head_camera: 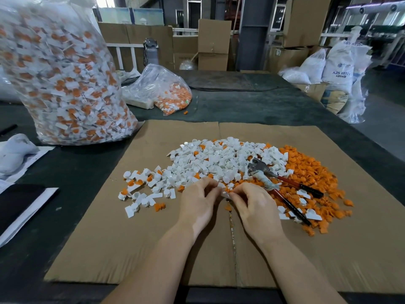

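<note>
At the near edge of the pile, on the cardboard, a small plastic piece is pinched between the left grip and right grip, both narrowed onto it; pliers are laid just beside the right grip.

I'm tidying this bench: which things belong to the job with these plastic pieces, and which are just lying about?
Job: left hand and right hand pinching a small plastic piece; white pieces pile; orange pieces pile; cardboard sheet.
Lying about: pliers, untouched; water bottle; resin sacks; cardboard boxes.
</note>
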The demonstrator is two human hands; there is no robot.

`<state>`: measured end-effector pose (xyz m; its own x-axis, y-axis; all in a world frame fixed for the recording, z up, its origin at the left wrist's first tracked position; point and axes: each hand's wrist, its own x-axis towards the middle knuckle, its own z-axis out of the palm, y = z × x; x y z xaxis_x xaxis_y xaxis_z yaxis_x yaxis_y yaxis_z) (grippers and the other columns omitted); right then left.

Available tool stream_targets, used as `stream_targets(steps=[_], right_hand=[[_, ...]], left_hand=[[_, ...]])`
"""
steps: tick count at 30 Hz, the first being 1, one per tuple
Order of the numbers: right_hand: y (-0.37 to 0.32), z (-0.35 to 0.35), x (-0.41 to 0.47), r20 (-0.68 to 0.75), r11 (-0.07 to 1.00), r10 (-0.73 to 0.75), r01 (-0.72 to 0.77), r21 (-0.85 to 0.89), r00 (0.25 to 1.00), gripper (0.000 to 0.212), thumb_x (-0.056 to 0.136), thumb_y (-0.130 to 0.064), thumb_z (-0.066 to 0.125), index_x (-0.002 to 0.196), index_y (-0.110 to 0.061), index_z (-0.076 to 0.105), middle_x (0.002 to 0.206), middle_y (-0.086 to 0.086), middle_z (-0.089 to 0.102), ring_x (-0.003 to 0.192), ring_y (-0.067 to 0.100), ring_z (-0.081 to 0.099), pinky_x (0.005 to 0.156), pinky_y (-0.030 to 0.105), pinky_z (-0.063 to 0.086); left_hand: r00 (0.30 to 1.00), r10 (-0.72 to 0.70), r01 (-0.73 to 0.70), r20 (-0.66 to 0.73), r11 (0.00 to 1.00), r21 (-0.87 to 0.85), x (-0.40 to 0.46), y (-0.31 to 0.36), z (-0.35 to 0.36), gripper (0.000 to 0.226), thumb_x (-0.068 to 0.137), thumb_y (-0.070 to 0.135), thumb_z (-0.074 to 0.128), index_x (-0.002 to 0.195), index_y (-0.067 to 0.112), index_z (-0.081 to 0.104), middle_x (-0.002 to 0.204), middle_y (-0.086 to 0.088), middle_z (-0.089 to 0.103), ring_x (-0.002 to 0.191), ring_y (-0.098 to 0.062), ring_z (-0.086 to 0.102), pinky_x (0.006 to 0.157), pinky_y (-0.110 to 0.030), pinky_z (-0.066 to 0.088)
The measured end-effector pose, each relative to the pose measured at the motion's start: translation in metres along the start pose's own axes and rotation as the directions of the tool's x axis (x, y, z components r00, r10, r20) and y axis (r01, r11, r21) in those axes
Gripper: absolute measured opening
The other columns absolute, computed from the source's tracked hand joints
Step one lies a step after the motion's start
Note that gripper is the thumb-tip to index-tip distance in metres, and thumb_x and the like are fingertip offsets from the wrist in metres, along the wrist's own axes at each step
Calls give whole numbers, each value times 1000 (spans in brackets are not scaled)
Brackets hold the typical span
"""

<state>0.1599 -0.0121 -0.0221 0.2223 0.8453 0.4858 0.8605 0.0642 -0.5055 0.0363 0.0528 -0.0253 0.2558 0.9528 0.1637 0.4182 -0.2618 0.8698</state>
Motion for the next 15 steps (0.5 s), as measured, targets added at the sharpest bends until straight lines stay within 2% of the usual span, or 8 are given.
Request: stream_targets(steps=[2,6,8,10,15], right_hand=[[-1,0,0,3,1000,-24,24,-15,1000,12,85,-16,67,76,-9,62,71,-1,59,71,14,53,62,26,43],[-1,0,0,4,999,-19,19,-28,1000,17,82,-14,68,69,-9,58,65,-4,53,65,13,48,59,23,37],[0,0,0,2,1000,-3,3,-29,1000,18,82,-14,68,68,-10,57,64,-6,51,64,13,47,58,23,36],[0,0,-1,3,1000,10,-10,-28,1000,20,81,-14,68,66,-10,56,62,-6,49,62,13,47,57,23,35],[0,0,-1,19,999,22,-21,-37,1000,22,80,-13,68,63,-10,53,59,-6,46,61,15,46,56,25,34]], left_hand=[[1000,9,-9,6,1000,-16,-1,0,-1,9,89,22,63,83,28,61,74,14,61,73,-3,57,62,-6,40],[998,31,-28,53,999,-43,-2,2,-2,5,88,22,64,86,26,63,79,7,66,79,-10,61,68,-17,45],[996,45,-41,74,998,-50,-4,2,-3,2,88,23,64,87,25,64,80,6,67,79,-9,61,65,-11,42],[994,56,-51,89,997,-57,-5,3,-4,5,87,23,65,85,27,64,80,7,66,78,-8,60,63,-8,40],[991,64,-59,116,997,-42,-7,4,-2,13,87,23,66,79,32,62,75,13,63,73,-2,56,66,-12,41]])
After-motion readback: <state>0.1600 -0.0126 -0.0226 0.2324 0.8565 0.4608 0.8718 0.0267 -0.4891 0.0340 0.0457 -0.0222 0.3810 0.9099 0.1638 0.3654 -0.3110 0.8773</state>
